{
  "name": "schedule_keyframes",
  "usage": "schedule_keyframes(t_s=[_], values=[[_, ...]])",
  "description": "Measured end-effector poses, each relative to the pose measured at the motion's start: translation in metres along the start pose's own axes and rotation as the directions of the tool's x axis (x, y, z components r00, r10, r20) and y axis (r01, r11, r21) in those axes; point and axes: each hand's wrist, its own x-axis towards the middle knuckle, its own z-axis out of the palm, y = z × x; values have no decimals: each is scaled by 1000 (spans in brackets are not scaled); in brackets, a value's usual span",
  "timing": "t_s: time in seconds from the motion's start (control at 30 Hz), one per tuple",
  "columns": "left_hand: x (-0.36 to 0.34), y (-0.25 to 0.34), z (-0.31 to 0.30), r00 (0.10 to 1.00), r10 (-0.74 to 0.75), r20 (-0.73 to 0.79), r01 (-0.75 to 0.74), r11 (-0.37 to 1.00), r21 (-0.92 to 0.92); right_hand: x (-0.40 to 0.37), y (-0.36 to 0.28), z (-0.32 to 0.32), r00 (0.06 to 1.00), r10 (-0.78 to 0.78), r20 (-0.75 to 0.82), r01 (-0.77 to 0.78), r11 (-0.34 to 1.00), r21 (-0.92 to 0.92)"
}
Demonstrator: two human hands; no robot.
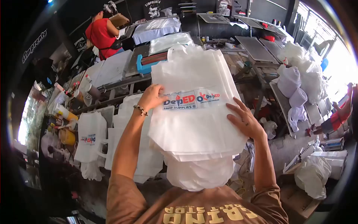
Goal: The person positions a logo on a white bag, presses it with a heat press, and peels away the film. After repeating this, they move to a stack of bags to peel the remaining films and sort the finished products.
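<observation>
Holding stack of white non-woven tote bags with blue-and-red printed logo (194,123) between both hands, straight ahead. With left hand (151,98): curled onto top bag's left edge, just beside the logo; can't tell whether actually pinching. With right hand (246,121): spread wide open, pressed flat on stack's right side, gripping nothing. Best guess: keep pinning with right palm, lift only top layer at left, stay off the print. Left of left forearm: more white printed bags (90,138).

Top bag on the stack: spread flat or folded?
Spread flat: top bag lies unfolded, logo fully readable, left hand and right hand at its sides.
</observation>
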Motion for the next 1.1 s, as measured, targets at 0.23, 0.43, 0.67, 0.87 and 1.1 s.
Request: schedule_keyframes(t_s=[0.23,0.43,0.67,0.87,1.1], values=[[-4,14,-10,996,-1,92,-1,1000,30,-3,-1,1,999,-33,-42,34,999,32],[2,10,-11,963,-169,210,182,982,-45,-4,1,2,997,-47,-58,50,997,51],[-9,15,-5,996,-35,87,29,997,65,-4,-3,-1,998,-28,-54,30,998,49],[-8,17,-8,987,-75,142,75,997,4,-5,-4,-3,999,-13,-36,17,991,131],[50,82,-9,922,268,280,-306,947,101,-5,-6,-8,999,-31,-12,32,996,89]])
